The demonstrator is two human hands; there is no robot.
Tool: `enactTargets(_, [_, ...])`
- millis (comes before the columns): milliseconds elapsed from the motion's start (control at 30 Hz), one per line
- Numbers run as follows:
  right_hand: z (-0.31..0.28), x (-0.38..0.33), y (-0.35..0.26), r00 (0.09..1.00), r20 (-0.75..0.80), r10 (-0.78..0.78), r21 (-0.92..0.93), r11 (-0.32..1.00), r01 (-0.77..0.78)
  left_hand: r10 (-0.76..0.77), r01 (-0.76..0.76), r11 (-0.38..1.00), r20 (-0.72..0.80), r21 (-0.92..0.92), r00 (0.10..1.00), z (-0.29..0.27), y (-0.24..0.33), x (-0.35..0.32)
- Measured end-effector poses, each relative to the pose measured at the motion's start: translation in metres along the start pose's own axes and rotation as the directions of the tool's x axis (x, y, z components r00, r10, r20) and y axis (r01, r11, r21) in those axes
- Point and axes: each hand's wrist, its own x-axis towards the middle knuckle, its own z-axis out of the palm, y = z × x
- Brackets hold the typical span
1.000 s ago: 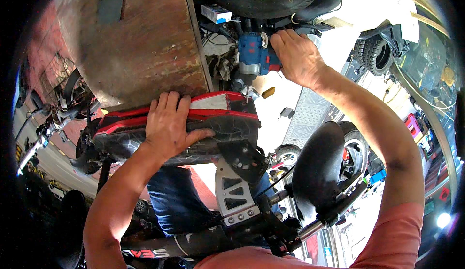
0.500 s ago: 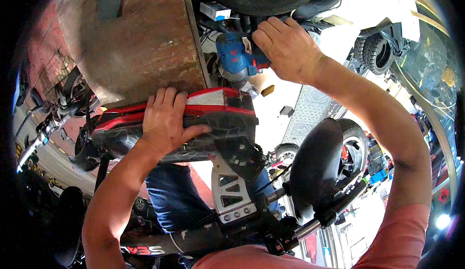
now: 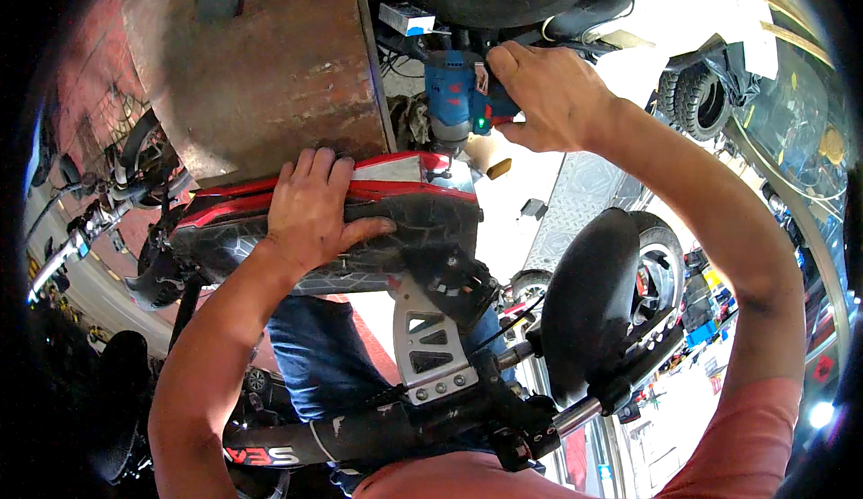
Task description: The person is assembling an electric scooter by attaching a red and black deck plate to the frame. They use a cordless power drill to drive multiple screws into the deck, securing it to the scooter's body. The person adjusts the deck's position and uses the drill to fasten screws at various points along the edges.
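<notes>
An electric scooter lies tipped on its side across my lap area. Its black deck has red trim along the top edge. My left hand grips the deck, fingers over the trimmed edge and thumb along the black textured face. In my right hand is a blue cordless driver, held by its handle with the nose pointing down at the deck's right end. A small green light glows on it. Whether its bit touches a screw, I cannot make out. Nearer me is a silver bracket beside the scooter's stem.
A worn brown wooden box stands against the deck's far side. Beyond the driver lie a tyre and a small white-and-blue box. The scooter's black mudguard juts up at right. Knobbly tyres stand farther right.
The driver has swung more upright and shifted slightly right over the deck's end, and its green light now shows. My left hand keeps its place on the deck.
</notes>
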Motion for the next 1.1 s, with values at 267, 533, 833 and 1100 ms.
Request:
enactTargets(267, [-0.002, -0.005, -0.004, 0.998, 0.051, 0.041, -0.012, 0.999, -0.041, 0.027, -0.027, 1.000, -0.021, -0.007, 0.999, 0.000, 0.002, 0.001])
enactTargets(533, [0.003, -0.011, -0.006, 0.996, 0.036, 0.085, -0.010, 0.996, -0.084, 0.039, -0.039, 0.999, -0.022, -0.027, 0.999, 0.001, 0.000, -0.002])
enactTargets(833, [0.005, -0.016, -0.008, 0.991, 0.026, 0.134, 0.026, 0.991, -0.135, 0.104, -0.095, 0.992, 0.107, -0.084, 0.989, -0.007, -0.005, 0.006])
enactTargets(1100, [-0.005, -0.016, -0.013, 0.983, 0.071, 0.169, 0.045, 0.984, -0.173, 0.190, -0.189, 0.978, 0.004, -0.087, 0.982, -0.002, -0.010, 0.006])
